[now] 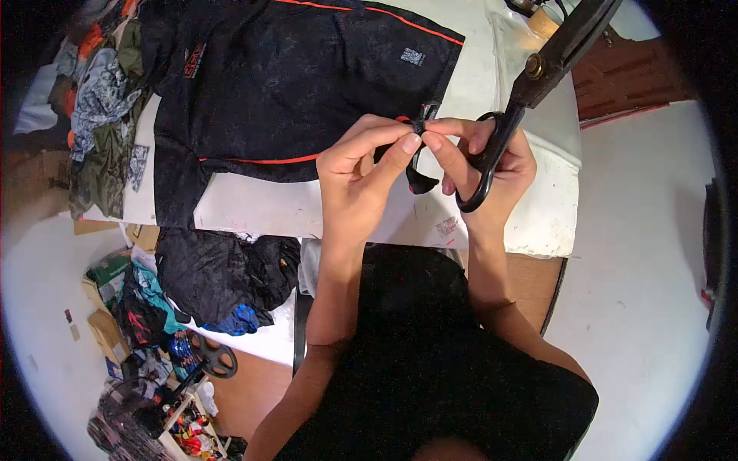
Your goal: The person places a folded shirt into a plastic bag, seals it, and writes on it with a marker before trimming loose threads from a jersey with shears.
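Both hands pinch the garment's tab near the table's near edge; right hand also grips scissors, left hand steadying; nothing cut yet, apparently.

Your scissors run off the top edge (tips unseen); the garment is cut off there too; its printed labels are unreadable.

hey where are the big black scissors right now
In the head view, the scissors hang from the right hand, fingers through the handle loop, blades pointing up toward the upper right, beside the black garment on the white table.
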Available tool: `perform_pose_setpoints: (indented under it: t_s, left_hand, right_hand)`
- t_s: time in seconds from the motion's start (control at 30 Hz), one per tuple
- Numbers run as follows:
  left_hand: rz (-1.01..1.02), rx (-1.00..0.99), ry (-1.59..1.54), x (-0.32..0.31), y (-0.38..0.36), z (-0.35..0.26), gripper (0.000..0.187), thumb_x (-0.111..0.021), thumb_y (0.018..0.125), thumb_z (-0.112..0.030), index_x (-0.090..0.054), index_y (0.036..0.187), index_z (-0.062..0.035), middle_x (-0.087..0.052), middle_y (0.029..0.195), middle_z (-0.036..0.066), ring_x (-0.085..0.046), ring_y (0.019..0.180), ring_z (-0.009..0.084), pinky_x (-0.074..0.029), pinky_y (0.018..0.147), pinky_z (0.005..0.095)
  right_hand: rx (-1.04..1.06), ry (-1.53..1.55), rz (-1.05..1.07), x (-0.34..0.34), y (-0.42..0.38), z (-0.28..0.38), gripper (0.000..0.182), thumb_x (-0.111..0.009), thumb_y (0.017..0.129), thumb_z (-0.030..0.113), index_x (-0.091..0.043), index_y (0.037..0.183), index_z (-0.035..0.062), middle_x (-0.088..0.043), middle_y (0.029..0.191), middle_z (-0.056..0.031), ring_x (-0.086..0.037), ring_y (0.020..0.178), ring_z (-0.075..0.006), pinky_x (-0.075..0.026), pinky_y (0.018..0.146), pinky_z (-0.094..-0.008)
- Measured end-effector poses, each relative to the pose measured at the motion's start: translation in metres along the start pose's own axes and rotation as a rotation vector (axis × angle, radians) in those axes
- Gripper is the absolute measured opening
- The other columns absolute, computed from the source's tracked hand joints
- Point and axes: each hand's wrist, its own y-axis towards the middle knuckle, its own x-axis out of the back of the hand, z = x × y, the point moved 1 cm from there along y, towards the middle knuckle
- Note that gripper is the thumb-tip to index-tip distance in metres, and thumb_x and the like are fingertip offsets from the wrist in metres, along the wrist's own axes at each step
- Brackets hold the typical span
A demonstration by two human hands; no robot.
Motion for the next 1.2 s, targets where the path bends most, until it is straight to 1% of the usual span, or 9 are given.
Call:
perform_pose_setpoints:
  t_s: [0.17, 0.33, 0.4, 0.43, 0.5, 0.67, 0.77, 0.87, 1.2]
  left_hand:
    - [-0.003, 0.001, 0.04, -0.005, 0.0, -0.001, 0.012, -0.064, 0.08, 0.007, -0.065, 0.093, 0.0066, -0.061, 0.088, 0.008, -0.053, 0.079, 0.0091, -0.041, 0.068, 0.021]
    - [-0.029, 0.001, -0.001, -0.003, 0.001, 0.002, 0.011, -0.063, 0.081, 0.007, -0.064, 0.093, 0.0072, -0.06, 0.088, 0.007, -0.053, 0.08, 0.009, -0.042, 0.07, 0.0209]
    - [-0.04, 0.002, -0.024, -0.003, 0.001, 0.003, 0.011, -0.063, 0.082, 0.007, -0.064, 0.093, 0.0073, -0.06, 0.089, 0.007, -0.053, 0.08, 0.0089, -0.042, 0.071, 0.0209]
    - [-0.047, 0.001, -0.022, -0.003, 0.001, 0.003, 0.011, -0.062, 0.082, 0.007, -0.064, 0.092, 0.0072, -0.06, 0.089, 0.007, -0.053, 0.08, 0.0089, -0.042, 0.071, 0.0209]
    - [-0.055, 0.0, -0.018, -0.003, 0.001, 0.002, 0.01, -0.062, 0.082, 0.007, -0.064, 0.092, 0.0072, -0.06, 0.089, 0.007, -0.053, 0.08, 0.009, -0.042, 0.072, 0.0209]
    - [-0.067, 0.002, -0.025, -0.005, 0.001, 0.002, 0.01, -0.063, 0.082, 0.006, -0.064, 0.092, 0.0073, -0.06, 0.089, 0.007, -0.053, 0.08, 0.0087, -0.041, 0.071, 0.0206]
    - [-0.05, -0.005, 0.001, -0.006, 0.001, 0.005, 0.009, -0.063, 0.082, 0.005, -0.064, 0.091, 0.0068, -0.06, 0.088, 0.007, -0.052, 0.079, 0.0079, -0.04, 0.069, 0.0201]
    - [0.005, 0.038, 0.086, -0.005, 0.0, 0.001, 0.008, -0.064, 0.081, 0.004, -0.064, 0.09, 0.0061, -0.06, 0.085, 0.007, -0.052, 0.077, 0.0075, -0.039, 0.066, 0.0199]
    - [0.09, 0.044, 0.034, -0.003, 0.002, 0.004, 0.006, -0.063, 0.082, 0.004, -0.064, 0.087, 0.0059, -0.059, 0.083, 0.006, -0.051, 0.076, 0.007, -0.038, 0.065, 0.0192]
  right_hand:
    - [-0.047, 0.07, -0.04, 0.0, 0.002, 0.001, 0.032, -0.073, 0.075, -0.002, -0.042, 0.072, 0.0061, -0.068, 0.081, -0.0136, -0.047, 0.043, -0.0016, -0.035, 0.036, -0.0155]
    - [-0.094, 0.084, -0.096, 0.004, 0.001, 0.002, 0.032, -0.072, 0.075, -0.003, -0.042, 0.071, 0.0062, -0.067, 0.081, -0.0136, -0.047, 0.042, -0.0021, -0.034, 0.035, -0.0162]
    - [-0.094, 0.069, -0.089, 0.007, 0.001, 0.001, 0.031, -0.068, 0.075, -0.008, -0.04, 0.073, 0.0061, -0.065, 0.084, -0.0205, -0.043, 0.038, -0.0057, -0.03, 0.031, -0.0186]
    - [-0.095, 0.068, -0.089, 0.009, 0.0, 0.001, 0.031, -0.068, 0.075, -0.008, -0.04, 0.073, 0.0061, -0.065, 0.084, -0.0205, -0.043, 0.038, -0.0057, -0.03, 0.031, -0.0186]
    - [-0.119, 0.074, -0.05, 0.013, -0.004, 0.001, 0.032, -0.073, 0.074, -0.005, -0.042, 0.071, 0.0064, -0.067, 0.078, -0.0139, -0.047, 0.043, -0.0027, -0.035, 0.035, -0.0166]
    - [-0.183, -0.011, -0.026, 0.019, -0.017, -0.003, 0.033, -0.075, 0.071, -0.005, -0.043, 0.072, 0.0066, -0.068, 0.081, -0.0162, -0.048, 0.044, -0.0022, -0.036, 0.036, -0.0161]
    - [-0.102, 0.008, -0.047, 0.016, -0.014, -0.005, 0.035, -0.076, 0.07, -0.003, -0.042, 0.072, 0.0064, -0.068, 0.088, -0.0191, -0.049, 0.044, -0.0018, -0.036, 0.036, -0.016]
    - [-0.111, 0.079, -0.07, 0.009, -0.006, 0.001, 0.036, -0.077, 0.07, -0.001, -0.042, 0.072, 0.0063, -0.068, 0.09, -0.0194, -0.049, 0.043, -0.0019, -0.036, 0.036, -0.0157]
    - [-0.209, 0.113, -0.065, 0.009, 0.005, 0.002, 0.032, -0.076, 0.073, 0.0, -0.044, 0.073, 0.0066, -0.068, 0.081, -0.0145, -0.047, 0.041, -0.0024, -0.034, 0.033, -0.0157]
